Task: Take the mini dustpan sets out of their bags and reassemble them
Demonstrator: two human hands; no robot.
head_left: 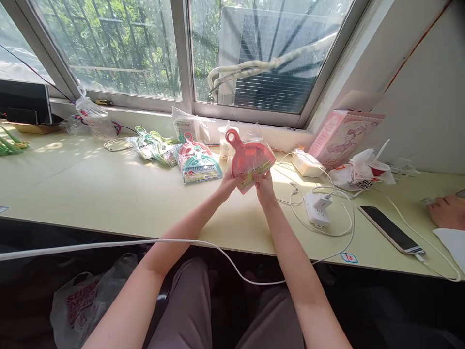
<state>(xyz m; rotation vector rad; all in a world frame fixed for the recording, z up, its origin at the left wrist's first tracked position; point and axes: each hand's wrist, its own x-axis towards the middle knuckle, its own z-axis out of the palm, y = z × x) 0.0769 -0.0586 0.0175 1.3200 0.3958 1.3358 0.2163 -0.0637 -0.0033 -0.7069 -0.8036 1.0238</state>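
Note:
A red mini dustpan in a clear plastic wrapper is held up over the table, tilted, its ringed handle pointing up and left. My left hand grips its lower left edge, fingers closed on it. On the lower right, my right hand pinches the wrapper and pan near the label. Left of my hands lie two more wrapped dustpan sets, a green one with brush bristles showing and a red one behind it. Further left, several green wrapped sets are heaped together.
A power strip with looped white cables and a phone lie to the right. Behind them stand a pink box and crumpled bags. Another person's hand rests at the far right. A white cable crosses my arms.

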